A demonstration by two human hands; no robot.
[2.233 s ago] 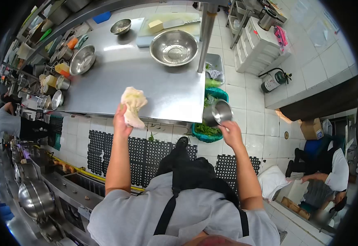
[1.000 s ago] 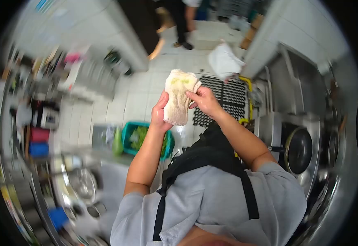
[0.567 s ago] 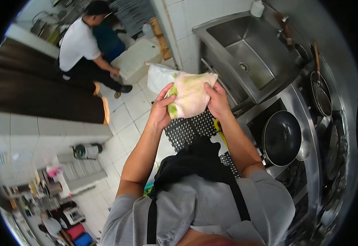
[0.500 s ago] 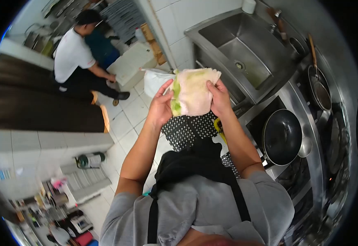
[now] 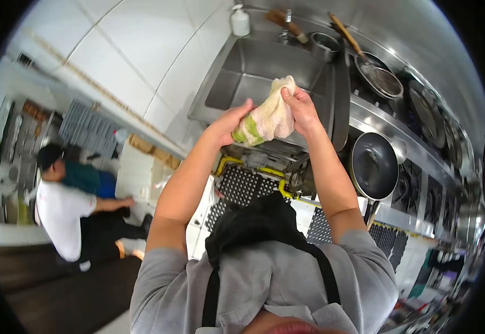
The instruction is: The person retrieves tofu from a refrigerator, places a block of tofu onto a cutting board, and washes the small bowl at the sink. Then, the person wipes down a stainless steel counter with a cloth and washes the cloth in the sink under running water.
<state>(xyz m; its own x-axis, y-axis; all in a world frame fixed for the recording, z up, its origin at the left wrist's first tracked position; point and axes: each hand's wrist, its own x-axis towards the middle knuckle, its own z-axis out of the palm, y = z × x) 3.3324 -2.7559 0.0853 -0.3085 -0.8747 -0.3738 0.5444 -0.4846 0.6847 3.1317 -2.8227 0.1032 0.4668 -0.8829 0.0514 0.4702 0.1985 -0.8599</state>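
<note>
A cream-pink cloth (image 5: 268, 118) with green patches hangs bunched between my hands, in front of the sink's near edge. My left hand (image 5: 230, 123) is closed on its green left end, thumb pointing up. With thumb and fingers my right hand (image 5: 305, 112) grips the cloth's upper right part. Some of the fingers on both hands are hidden behind the fabric. Behind the cloth lies the steel sink (image 5: 209, 111), with a tap (image 5: 285, 34) at its far side.
A white soap bottle (image 5: 240, 22) and a metal pot (image 5: 325, 47) stand by the sink. To the right, a black frying pan (image 5: 373, 167) and a strainer (image 5: 386, 82) rest on the stove. Yellow pipe (image 5: 268, 171) runs below. At left, another person (image 5: 59, 206) crouches beside a white box.
The cloth, spread flat before, is now bunched and folded. My view has swung right, bringing my hands and the cloth before the sink.
</note>
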